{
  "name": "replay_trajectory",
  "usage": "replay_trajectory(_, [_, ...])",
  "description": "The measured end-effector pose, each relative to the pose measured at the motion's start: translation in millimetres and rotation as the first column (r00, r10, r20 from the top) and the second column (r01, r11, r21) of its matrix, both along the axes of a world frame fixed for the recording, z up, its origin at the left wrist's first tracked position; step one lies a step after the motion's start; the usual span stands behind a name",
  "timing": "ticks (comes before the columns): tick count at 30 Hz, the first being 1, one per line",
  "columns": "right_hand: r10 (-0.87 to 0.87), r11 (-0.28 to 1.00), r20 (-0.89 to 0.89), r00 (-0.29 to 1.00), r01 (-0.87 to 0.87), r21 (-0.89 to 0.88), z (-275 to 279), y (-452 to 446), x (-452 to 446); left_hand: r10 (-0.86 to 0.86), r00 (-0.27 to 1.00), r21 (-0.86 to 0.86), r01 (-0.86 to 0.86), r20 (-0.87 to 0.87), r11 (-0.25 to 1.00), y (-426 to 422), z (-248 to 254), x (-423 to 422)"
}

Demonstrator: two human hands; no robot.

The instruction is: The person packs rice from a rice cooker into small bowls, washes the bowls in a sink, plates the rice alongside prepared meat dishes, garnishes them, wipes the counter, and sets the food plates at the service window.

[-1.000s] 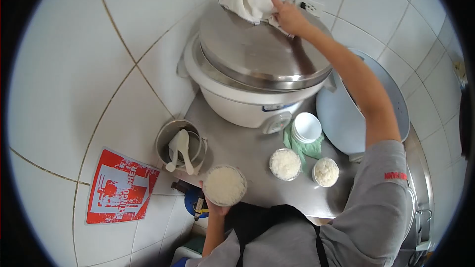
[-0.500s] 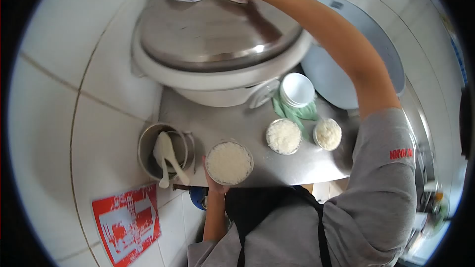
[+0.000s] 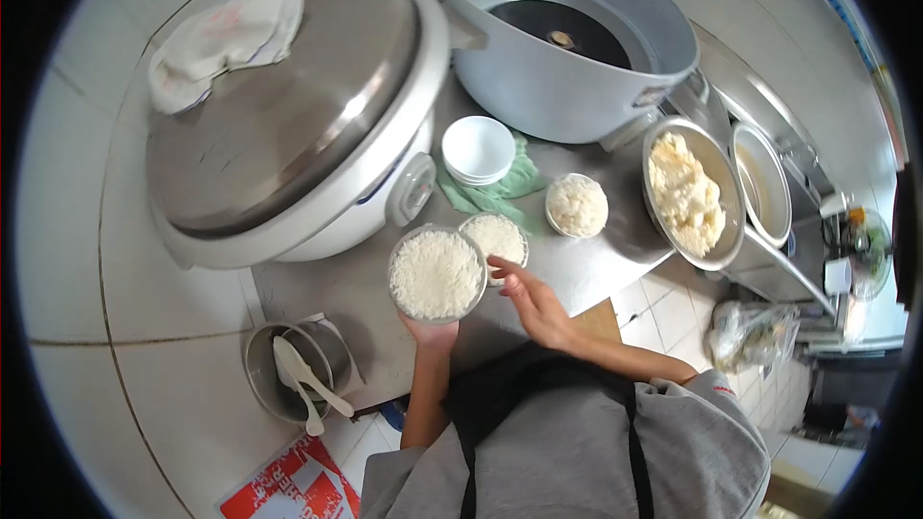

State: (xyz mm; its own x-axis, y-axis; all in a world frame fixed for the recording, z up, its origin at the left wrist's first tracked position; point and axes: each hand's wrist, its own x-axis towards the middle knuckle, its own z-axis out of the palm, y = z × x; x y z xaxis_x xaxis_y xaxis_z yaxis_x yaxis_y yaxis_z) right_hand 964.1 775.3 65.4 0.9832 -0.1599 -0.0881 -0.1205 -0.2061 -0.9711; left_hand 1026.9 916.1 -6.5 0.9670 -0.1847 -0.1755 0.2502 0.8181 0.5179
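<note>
My left hand (image 3: 430,332) grips a bowl of white rice (image 3: 437,274) from below, above the front of the steel counter (image 3: 385,365). Just behind it, and partly hidden by it, stands a second bowl of rice (image 3: 502,238). My right hand (image 3: 535,309) is empty, its fingers stretched toward that second bowl's near rim; whether they touch it I cannot tell. Farther right, a third bowl (image 3: 577,205) is heaped with rice. Stacked white bowls (image 3: 479,149) rest on a green cloth (image 3: 519,176) behind them.
A large rice cooker (image 3: 288,135) with its lid closed fills the left; a white cloth (image 3: 231,43) lies on the lid. Behind stands a grey open tub (image 3: 567,86). At right is a metal basin of rice (image 3: 731,231). A metal pot (image 3: 260,375) holds white rice paddles (image 3: 303,380).
My right hand has let go of the white cloth on the cooker lid and come down beside the rice bowls. The view has swung right, bringing the basin into sight.
</note>
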Motion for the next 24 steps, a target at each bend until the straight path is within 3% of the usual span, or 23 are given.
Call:
replay_trajectory(2, [-0.073,0.979,0.062,0.995,0.059,0.193,-4.3,12.0,-3.1,-0.025,1.0,0.137,0.027,-0.012,0.99,-13.9,1.0,5.0])
replay_trajectory(3, [-0.075,0.986,-0.003,0.997,0.075,0.151,-11.3,5.6,-1.0,0.042,0.998,0.18,-0.035,-0.038,0.983,-21.9,2.4,7.6])
replay_trajectory(5, [-0.122,0.985,-0.024,0.992,0.124,0.12,-15.5,-5.5,1.1,-0.004,0.995,0.401,-0.038,0.103,0.915,-28.2,0.2,14.9])
replay_trajectory(9, [-0.33,0.932,0.062,0.942,0.335,-0.137,-29.4,-11.1,4.5,-0.114,0.966,0.773,-0.112,0.232,0.624,-28.6,-12.2,24.1])
replay_trajectory(12, [-0.401,0.88,0.076,0.913,0.407,-0.245,-65.7,-17.7,1.9,-0.296,0.946,0.823,0.059,0.135,0.565,-18.1,-29.4,28.7])
replay_trajectory(13, [-0.436,0.899,0.001,0.9,0.436,-0.031,-70.9,-21.4,3.0,-0.279,0.95,0.705,0.103,0.139,0.702,-18.9,-25.0,26.0])
replay_trajectory(15, [-0.448,0.79,-0.149,0.882,0.468,0.395,-78.9,-25.7,9.0,-0.357,0.933,0.61,0.256,0.046,0.75,-12.0,-26.8,33.5])
replay_trajectory(17, [-0.498,0.747,-0.191,0.846,0.53,0.401,-98.8,-26.8,17.9,-0.408,0.913,0.543,0.354,-0.022,0.761,-3.7,-32.1,41.6])
replay_trajectory(19, [-0.551,0.719,-0.173,0.817,0.569,0.4,-100.4,-26.6,20.9,-0.374,0.926,0.617,0.323,-0.05,0.718,2.2,-33.8,38.2])
replay_trajectory(24, [-0.41,0.75,-0.222,0.884,0.466,0.469,-69.0,-48.7,-22.6,-0.397,0.913,0.737,0.33,-0.091,0.59,3.3,-3.2,-7.6])
